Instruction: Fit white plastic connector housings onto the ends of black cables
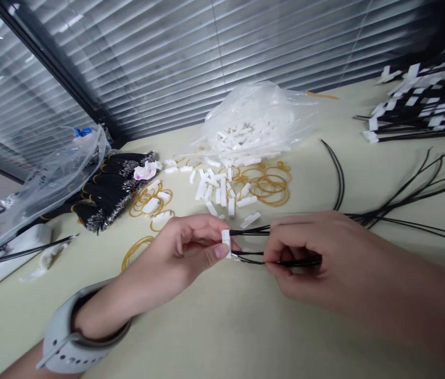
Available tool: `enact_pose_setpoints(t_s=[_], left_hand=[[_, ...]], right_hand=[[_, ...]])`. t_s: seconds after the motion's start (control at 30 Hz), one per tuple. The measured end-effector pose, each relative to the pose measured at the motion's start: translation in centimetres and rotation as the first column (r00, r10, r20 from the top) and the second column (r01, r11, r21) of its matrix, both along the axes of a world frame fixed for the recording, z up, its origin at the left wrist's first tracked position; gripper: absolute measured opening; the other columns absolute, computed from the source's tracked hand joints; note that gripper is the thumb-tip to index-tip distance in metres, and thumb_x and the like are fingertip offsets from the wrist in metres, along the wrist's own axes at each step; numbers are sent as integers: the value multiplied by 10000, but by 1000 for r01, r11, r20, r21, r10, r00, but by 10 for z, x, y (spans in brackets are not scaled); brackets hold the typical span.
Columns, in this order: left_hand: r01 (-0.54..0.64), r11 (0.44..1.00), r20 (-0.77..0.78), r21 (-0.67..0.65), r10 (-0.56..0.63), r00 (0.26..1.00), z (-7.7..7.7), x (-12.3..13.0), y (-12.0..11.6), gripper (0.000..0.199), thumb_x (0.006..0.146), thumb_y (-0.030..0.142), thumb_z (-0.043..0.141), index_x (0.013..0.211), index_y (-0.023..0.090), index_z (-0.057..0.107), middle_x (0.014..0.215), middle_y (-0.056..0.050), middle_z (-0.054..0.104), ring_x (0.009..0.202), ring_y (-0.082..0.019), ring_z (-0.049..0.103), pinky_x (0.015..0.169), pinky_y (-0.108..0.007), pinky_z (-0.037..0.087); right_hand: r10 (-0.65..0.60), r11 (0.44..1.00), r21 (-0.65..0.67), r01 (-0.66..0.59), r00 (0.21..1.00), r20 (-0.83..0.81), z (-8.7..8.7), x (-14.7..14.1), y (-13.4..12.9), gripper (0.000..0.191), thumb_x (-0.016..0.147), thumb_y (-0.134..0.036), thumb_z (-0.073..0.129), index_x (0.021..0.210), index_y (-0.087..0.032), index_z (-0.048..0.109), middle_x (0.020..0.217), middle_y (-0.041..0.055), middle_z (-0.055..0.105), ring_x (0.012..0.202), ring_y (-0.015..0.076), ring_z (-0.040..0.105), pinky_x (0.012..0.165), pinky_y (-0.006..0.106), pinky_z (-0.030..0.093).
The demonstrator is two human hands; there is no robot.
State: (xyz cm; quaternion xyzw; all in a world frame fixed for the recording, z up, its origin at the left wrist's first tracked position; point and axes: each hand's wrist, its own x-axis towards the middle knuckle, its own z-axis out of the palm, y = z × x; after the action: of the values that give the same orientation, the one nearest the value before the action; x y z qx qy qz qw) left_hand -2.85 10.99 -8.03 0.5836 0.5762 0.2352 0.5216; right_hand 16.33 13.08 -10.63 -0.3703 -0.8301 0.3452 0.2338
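Between its thumb and fingers, my left hand (pixel 191 250) pinches a small white connector housing (pixel 226 239) that stands upright near the middle of the view. Several thin black wires (pixel 249 230) run from the connector's right side toward my right hand (pixel 305 252). The fingers of my right hand are closed on these wires, its thumb and fingertip at a lower wire. One lower wire shows a shiny end close to the connector; whether it is inserted cannot be made out. Past my right hand, the black wires spread out over the table.
Loose white connectors (pixel 222 192) and yellow rubber bands (pixel 272 184) lie behind my hands, below a clear bag (pixel 254 118) of connectors. Bundled black wires (pixel 104 195) are at left. Wires with white connectors (pixel 423 105) pile up at the right. Blinds (pixel 191 52) stand behind the table (pixel 214 337).
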Motion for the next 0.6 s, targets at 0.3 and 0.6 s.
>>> enact_pose_setpoints(t_s=[0.3, 0.6], left_hand=[[48, 997, -12, -68, -49, 999, 0, -1, 1, 133, 738, 265, 581, 817, 160, 577, 772, -3, 608, 723, -56, 541, 637, -115, 414], [85, 989, 5, -120, -85, 996, 1, -2, 2, 153, 753, 267, 565, 850, 149, 556, 808, -7, 615, 720, -45, 528, 617, -113, 383]], right_hand=[[-1, 955, -296, -2, 1000, -9, 1, 1, 2, 125, 594, -138, 448, 554, -170, 562, 435, -57, 450, 392, 20, 378, 357, 101, 268], [-32, 935, -353, 29, 999, -5, 0, -1, 1, 128, 589, -164, 438, 574, -171, 564, 469, -45, 467, 422, 27, 392, 375, 109, 267]])
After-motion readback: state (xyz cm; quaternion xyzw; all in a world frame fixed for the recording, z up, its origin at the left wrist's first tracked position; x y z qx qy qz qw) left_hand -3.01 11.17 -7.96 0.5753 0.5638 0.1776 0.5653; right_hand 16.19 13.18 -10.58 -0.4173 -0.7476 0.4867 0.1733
